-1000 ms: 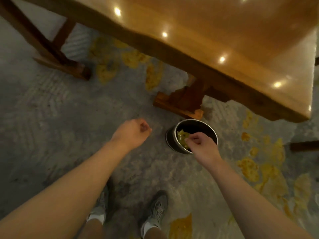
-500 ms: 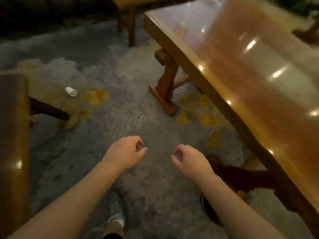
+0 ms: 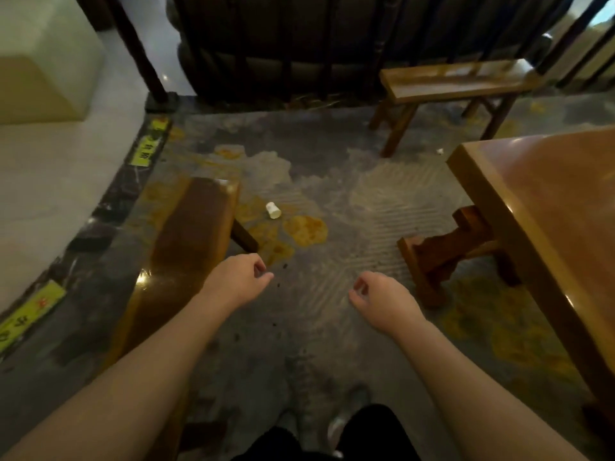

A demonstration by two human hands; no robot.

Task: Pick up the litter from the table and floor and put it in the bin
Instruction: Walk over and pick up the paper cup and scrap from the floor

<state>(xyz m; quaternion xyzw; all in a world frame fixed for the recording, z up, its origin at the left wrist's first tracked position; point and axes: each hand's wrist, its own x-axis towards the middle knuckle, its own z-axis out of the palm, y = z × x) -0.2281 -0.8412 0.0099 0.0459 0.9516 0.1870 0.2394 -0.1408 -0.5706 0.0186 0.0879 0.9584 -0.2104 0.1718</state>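
A small white paper cup [image 3: 273, 209] lies on its side on the patterned carpet, just right of the near bench's far end. A tiny white scrap [image 3: 440, 151] rests on the floor beyond the table's corner. My left hand [image 3: 238, 281] hovers with fingers loosely curled and holds nothing, well short of the cup. My right hand [image 3: 382, 302] is level with it to the right, also loosely curled around nothing. The bin is out of view.
A wooden bench [image 3: 186, 257] runs along my left side. The wooden table [image 3: 549, 207] fills the right, its leg foot [image 3: 422, 261] jutting onto the carpet. A second bench [image 3: 446, 81] stands at the back. A raised pale step [image 3: 50, 168] with yellow tape borders the left.
The view swung up and left, away from the bin. My right hand let go of the yellow-green litter over the bin and is empty now. The white cup came into view ahead.
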